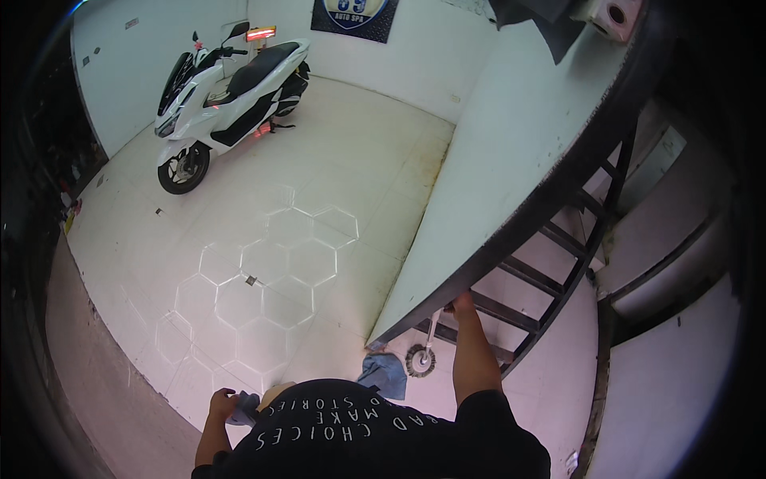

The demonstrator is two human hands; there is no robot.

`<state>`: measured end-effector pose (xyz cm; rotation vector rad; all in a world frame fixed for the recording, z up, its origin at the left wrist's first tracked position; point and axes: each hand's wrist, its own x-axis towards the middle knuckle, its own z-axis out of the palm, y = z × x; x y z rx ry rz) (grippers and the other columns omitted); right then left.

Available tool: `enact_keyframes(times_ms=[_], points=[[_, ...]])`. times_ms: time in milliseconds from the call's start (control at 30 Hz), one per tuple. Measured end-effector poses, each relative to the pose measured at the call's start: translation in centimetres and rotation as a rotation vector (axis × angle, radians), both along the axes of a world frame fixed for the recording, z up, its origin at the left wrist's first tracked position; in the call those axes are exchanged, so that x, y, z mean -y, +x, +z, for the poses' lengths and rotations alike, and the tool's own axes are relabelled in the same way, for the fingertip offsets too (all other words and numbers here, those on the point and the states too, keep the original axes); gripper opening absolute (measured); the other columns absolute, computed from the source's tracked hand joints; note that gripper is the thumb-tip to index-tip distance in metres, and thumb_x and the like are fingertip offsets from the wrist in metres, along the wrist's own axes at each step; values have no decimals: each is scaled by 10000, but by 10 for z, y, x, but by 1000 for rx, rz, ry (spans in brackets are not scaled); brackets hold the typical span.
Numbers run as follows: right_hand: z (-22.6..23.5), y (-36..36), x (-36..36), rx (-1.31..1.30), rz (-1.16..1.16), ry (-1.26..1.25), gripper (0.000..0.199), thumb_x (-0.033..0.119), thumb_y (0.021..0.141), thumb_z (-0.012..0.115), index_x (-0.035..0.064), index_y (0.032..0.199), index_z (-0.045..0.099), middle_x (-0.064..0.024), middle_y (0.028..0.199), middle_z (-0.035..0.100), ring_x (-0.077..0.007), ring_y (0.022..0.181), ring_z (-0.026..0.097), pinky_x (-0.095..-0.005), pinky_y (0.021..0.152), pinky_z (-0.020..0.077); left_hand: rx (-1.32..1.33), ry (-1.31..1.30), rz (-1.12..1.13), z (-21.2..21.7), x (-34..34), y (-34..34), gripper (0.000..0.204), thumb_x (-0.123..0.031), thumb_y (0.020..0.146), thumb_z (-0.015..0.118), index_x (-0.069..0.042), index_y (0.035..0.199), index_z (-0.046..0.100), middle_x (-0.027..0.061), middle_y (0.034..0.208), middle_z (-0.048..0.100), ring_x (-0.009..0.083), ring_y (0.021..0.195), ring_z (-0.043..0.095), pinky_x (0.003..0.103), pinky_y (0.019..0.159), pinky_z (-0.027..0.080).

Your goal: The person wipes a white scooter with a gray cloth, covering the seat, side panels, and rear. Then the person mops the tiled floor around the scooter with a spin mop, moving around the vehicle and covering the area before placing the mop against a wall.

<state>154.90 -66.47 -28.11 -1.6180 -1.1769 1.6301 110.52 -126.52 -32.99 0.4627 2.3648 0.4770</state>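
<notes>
My right hand (459,305) is closed round the upper end of a white-handled brush (431,335), beside the black rail of a ladder. The brush hangs down, and its round bristled head (420,361) is lowest. I cannot tell whether the hand also touches the rail. Left of the brush head is a blue cloth (384,374), partly hidden by my black shirt. Low on the left, my left hand (223,401) has its fingers closed on a small grey-blue thing (244,409). Its kind is unclear, as my body covers part of it.
Black ladder steps (531,275) run up along the right of a white wall panel (487,184). A white scooter (231,100) stands at the far left on the pale tiled floor (375,160). Hexagonal light reflections (289,267) lie across the tiles. Grey concrete (96,343) borders them on the left.
</notes>
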Motion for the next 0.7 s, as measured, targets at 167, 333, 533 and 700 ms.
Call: enact_keyframes(times_ms=[167,333,533,700], points=[[-45,27,37,-100,-415,-34,268,378,948,489,139,963,609,-5,572,396,-116,425,352,-308,403,270,-147,86,181,29,41,9,298,-260,885,658,-18,1053,709,143,808,702,243,753,681,367,685,532],[-95,-14,185,299,-199,-108,241,272,892,619,48,970,663,-78,686,591,-199,541,560,-366,431,417,-97,404,390,62,28,-26,273,-234,980,574,-15,1111,669,137,813,724,197,697,686,320,676,523],[-4,-219,350,143,903,215,877,475,774,791,83,1462,415,-181,1067,677,-257,949,674,-378,834,542,147,564,-79,136,-68,-62,297,-207,938,649,-30,1177,637,113,950,740,216,896,701,328,823,534],[111,-322,350,34,1066,774,725,480,751,776,64,1298,544,-189,1184,638,-324,1075,623,-405,908,488,344,831,-403,200,-147,-55,284,-158,956,642,13,1182,615,101,839,713,149,798,669,279,730,531]])
